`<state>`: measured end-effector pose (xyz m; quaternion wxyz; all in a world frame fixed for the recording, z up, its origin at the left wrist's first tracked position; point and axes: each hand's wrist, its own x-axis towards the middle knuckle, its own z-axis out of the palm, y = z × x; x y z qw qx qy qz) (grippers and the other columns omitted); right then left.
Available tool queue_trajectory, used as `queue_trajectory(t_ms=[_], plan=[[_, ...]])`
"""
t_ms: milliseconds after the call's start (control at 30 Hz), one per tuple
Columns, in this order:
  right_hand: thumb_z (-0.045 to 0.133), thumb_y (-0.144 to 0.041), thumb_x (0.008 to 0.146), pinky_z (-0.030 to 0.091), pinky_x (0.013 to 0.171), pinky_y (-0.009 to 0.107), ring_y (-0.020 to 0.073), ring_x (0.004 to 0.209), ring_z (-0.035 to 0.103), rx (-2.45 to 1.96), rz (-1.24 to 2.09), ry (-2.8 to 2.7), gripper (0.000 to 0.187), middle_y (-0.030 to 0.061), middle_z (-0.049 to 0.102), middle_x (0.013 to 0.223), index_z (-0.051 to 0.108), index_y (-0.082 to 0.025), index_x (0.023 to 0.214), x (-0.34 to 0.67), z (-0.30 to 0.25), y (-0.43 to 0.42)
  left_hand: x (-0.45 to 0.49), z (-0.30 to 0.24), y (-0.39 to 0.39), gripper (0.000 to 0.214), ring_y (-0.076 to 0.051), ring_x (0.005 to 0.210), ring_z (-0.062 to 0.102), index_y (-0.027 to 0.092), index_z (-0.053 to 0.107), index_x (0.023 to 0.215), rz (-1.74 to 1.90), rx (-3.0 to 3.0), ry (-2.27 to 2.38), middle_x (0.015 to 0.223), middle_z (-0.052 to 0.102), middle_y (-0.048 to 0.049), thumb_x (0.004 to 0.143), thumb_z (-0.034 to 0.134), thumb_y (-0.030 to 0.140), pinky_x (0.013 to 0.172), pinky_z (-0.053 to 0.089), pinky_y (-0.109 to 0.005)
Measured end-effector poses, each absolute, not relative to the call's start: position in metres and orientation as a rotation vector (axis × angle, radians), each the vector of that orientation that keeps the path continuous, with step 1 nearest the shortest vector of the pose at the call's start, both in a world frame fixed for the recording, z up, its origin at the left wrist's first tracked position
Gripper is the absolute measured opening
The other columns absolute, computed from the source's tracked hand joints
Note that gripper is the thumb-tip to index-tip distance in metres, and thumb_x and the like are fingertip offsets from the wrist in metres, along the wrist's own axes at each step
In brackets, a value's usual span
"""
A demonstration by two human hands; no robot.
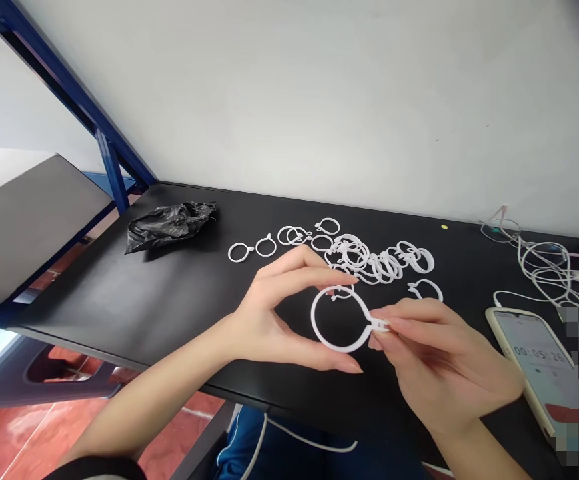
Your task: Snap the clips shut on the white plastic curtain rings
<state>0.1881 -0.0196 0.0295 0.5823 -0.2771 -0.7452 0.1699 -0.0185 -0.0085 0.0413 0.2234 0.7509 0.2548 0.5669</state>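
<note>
A white plastic ring (pixel 314 327) with a small clasp is held up above the front of the black table. My left hand (pixel 274 313) curves round it from the left, fingers along its top edge and thumb along its bottom. At the right, the thumb and fingers of my right hand (pixel 439 353) pinch the clasp, partly hiding it. Behind my hands lies a pile of similar white rings (pixel 354 253), many overlapping. One more white ring (pixel 432 288) rests just beyond my right hand, and another white ring (pixel 239 252) lies at the pile's left end.
A crumpled black plastic bag (pixel 169 227) lies on the black table (pixel 179 300) at the back left. A phone (pixel 529 360) showing a timer is at the right, near tangled white cables (pixel 544 260). Blue metal posts (pixel 112 167) stand at the left, and a pale wall rises behind.
</note>
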Motion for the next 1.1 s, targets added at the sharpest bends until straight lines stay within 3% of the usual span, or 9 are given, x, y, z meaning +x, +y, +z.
queue_trajectory(t_ms=[500,1100], plan=[[0.077,-0.009,0.081,0.058,0.048,0.030,0.0177,0.066,0.073,-0.651,0.329,-1.748,0.021,0.0021,0.079,0.089,0.073,-0.025,0.094,0.1891,0.0290,-0.0183,-0.0205,0.0430,-0.0099,0.052,-0.012,0.069,0.056,0.018,0.070,0.115,1.494,2.157,0.719,0.078,0.060,-0.0003,0.074,0.084,0.047,0.062,0.051,-0.024],[0.076,-0.005,0.079,0.059,0.048,0.030,0.0184,0.071,0.073,-0.634,0.371,-1.737,0.034,0.0026,0.079,0.092,0.073,-0.025,0.106,0.1860,0.0273,-0.0189,-0.0211,0.0440,-0.0115,0.049,-0.014,0.073,0.058,0.016,0.067,0.117,1.409,2.181,0.733,0.081,0.063,-0.0020,0.080,0.080,0.044,0.068,0.054,-0.026]])
